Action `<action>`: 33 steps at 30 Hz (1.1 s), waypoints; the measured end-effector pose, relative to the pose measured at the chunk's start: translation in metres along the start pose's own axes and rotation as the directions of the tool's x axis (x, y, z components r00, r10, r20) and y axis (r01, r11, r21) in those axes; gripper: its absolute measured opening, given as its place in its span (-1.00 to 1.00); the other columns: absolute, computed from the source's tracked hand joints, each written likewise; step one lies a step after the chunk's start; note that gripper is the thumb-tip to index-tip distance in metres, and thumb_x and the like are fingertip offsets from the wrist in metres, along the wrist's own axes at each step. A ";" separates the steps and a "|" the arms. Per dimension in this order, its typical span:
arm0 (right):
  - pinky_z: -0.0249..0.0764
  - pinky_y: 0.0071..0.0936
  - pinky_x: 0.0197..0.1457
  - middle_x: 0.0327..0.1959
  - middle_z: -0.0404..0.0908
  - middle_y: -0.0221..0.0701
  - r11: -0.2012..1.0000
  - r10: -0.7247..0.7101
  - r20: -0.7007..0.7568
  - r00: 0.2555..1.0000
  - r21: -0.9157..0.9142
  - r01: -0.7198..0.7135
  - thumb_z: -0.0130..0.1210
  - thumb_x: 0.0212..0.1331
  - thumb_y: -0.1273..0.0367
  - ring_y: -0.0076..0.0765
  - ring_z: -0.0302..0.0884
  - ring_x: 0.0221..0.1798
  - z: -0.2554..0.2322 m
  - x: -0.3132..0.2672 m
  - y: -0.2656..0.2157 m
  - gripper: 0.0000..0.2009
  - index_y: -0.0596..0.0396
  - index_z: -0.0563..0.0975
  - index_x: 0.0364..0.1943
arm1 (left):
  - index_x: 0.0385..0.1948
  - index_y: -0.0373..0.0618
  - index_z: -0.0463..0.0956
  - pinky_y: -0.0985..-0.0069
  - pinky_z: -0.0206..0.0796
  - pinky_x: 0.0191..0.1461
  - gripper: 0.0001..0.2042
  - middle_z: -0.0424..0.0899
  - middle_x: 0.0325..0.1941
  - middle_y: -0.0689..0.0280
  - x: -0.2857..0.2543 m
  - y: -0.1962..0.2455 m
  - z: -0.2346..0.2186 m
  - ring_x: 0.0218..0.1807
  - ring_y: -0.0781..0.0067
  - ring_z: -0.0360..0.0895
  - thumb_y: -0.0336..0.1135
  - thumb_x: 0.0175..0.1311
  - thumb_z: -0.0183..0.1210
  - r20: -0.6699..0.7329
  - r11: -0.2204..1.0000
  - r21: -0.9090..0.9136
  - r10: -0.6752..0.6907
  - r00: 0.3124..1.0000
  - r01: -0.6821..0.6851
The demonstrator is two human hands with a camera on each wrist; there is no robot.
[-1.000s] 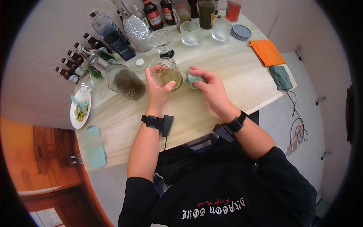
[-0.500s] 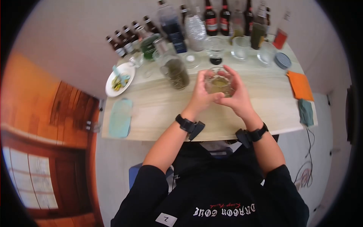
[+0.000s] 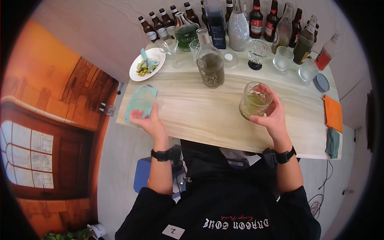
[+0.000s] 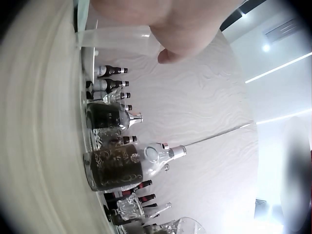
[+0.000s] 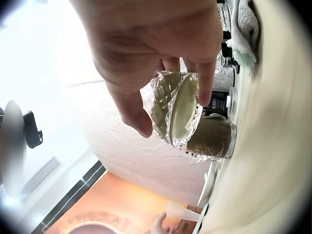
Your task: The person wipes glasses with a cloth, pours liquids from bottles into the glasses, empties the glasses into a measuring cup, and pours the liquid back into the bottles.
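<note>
My right hand (image 3: 276, 116) grips a cut-glass tumbler (image 3: 252, 106) of yellow-green liquid, thumb on one side and fingers on the other. The right wrist view shows the tumbler (image 5: 175, 109) tilted, held above the tabletop. Over the teal mat (image 3: 134, 105) at the table's left, my left hand (image 3: 150, 122) has its thumb raised and fingers loosely bent. Beside that hand is a clear, tapered cup (image 4: 117, 41), upright; whether the fingers touch it cannot be told. A stoppered bottle (image 3: 212, 70) of murky liquid stands between the hands.
A white plate (image 3: 136, 76) with green pieces and teal tongs sits at the back left. Several bottles line the back. A stemmed glass (image 3: 170, 46), two ridged glasses (image 3: 283, 60), dark coasters (image 3: 321, 83) and an orange cloth (image 3: 333, 114) are also on the table.
Both hands were around the tumbler; my left hand has let go and moved left to the mat. The green cloth no longer shows at my right hand. The head view has shifted.
</note>
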State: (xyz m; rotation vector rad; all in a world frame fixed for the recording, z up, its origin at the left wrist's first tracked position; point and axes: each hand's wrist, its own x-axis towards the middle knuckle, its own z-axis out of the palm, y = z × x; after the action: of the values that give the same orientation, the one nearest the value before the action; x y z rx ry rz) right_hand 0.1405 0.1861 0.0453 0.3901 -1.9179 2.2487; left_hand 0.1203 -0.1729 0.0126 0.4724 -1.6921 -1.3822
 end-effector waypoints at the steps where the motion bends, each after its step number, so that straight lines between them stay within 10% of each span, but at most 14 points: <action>1: 0.38 -0.30 0.37 0.28 0.44 -0.28 1.000 0.001 0.003 1.000 -0.002 -0.001 0.50 -0.29 0.54 -0.28 0.42 0.31 -0.002 -0.001 -0.002 -0.08 0.15 0.33 0.36 | 0.26 -0.15 0.14 0.46 0.23 0.20 -0.29 0.37 0.14 0.23 0.012 -0.006 -0.004 0.18 0.35 0.32 -0.38 0.14 0.42 -0.049 0.995 0.069 0.079 0.996 -0.075; 7: 0.39 -0.30 0.36 0.28 0.46 -0.28 0.999 0.005 -0.028 1.000 -0.046 -0.007 0.49 -0.30 0.53 -0.28 0.42 0.32 -0.013 -0.003 -0.008 -0.08 0.16 0.33 0.35 | 0.23 -0.21 0.26 0.41 0.25 0.29 -0.42 0.44 0.09 0.20 0.068 -0.031 0.010 0.15 0.33 0.41 -0.41 0.20 0.36 0.416 0.991 -0.135 0.060 0.908 -0.004; 11: 0.40 -0.30 0.37 0.29 0.46 -0.27 0.996 0.040 -0.039 0.998 -0.079 -0.043 0.49 -0.29 0.52 -0.29 0.41 0.34 -0.021 -0.007 -0.016 -0.08 0.17 0.32 0.35 | 0.19 -0.21 0.32 0.41 0.28 0.26 -0.49 0.47 0.03 0.20 0.022 0.024 0.031 0.08 0.35 0.44 -0.42 0.24 0.33 0.399 0.984 -0.104 0.172 0.901 -0.142; 17: 0.44 -0.32 0.35 0.29 0.47 -0.27 0.989 0.080 0.056 0.995 -0.129 -0.072 0.50 -0.28 0.51 -0.32 0.43 0.34 -0.020 0.000 -0.041 -0.09 0.18 0.32 0.35 | 0.21 -0.19 0.24 0.40 0.29 0.19 -0.48 0.44 -0.03 0.23 -0.073 0.092 0.075 0.04 0.36 0.42 -0.50 0.23 0.24 0.798 0.933 -0.209 0.336 0.500 -0.292; 20: 0.41 -0.32 0.36 0.27 0.48 -0.29 0.983 0.096 0.085 0.992 -0.165 -0.081 0.49 -0.29 0.50 -0.33 0.43 0.33 -0.018 0.004 -0.055 -0.08 0.19 0.32 0.35 | 0.22 -0.20 0.23 0.39 0.30 0.17 -0.48 0.47 -0.05 0.18 -0.097 0.097 0.094 0.02 0.30 0.45 -0.50 0.24 0.23 0.826 0.927 -0.210 0.337 0.451 -0.310; 23: 0.41 -0.33 0.35 0.24 0.50 -0.32 0.969 0.116 0.099 0.988 -0.228 -0.091 0.48 -0.30 0.50 -0.34 0.44 0.30 -0.021 0.008 -0.067 -0.08 0.18 0.32 0.35 | 0.15 -0.25 0.27 0.21 0.29 0.16 -0.50 0.52 -0.07 0.07 -0.107 0.102 0.101 0.03 0.01 0.49 -0.53 0.16 0.24 0.802 0.934 -0.221 0.339 0.493 -0.282; 33: 0.48 -0.39 0.23 0.15 0.56 -0.32 0.723 0.150 0.317 0.937 -0.681 0.115 0.44 -0.31 0.46 -0.37 0.50 0.21 -0.034 0.036 -0.106 -0.14 0.15 0.40 0.31 | 0.19 -0.23 0.21 0.36 0.30 0.14 -0.48 0.49 -0.04 0.12 -0.119 0.092 0.103 -0.01 0.21 0.45 -0.50 0.22 0.24 0.807 0.926 -0.202 0.341 0.482 -0.318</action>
State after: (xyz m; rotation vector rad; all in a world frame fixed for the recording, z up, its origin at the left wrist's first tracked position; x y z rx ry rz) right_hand 0.1336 0.2354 0.1514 0.6798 -2.7625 1.3313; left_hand 0.1226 0.0051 0.0521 -0.6676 -2.3410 -1.4047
